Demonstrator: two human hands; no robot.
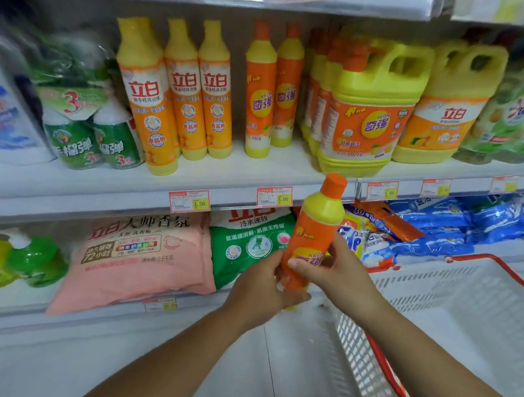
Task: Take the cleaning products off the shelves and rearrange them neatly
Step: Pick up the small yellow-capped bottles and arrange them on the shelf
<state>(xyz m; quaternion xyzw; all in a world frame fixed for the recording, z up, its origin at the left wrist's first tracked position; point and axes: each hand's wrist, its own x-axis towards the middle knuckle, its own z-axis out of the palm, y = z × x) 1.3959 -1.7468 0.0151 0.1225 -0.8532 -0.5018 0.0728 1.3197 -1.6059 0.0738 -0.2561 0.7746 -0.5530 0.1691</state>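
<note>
Gripping the orange plastic bottle with yellow shoulder and orange cap (316,230) below the white middle shelf (250,170), left hand (259,280) round its base and right hand (337,273) on its label, the person is likely squaring it, label forward, for the two matching bottles (260,89) above.

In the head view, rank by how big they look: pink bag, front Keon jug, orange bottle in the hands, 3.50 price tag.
1. pink bag
2. front Keon jug
3. orange bottle, enlarged by nearness to the camera
4. 3.50 price tag
</note>
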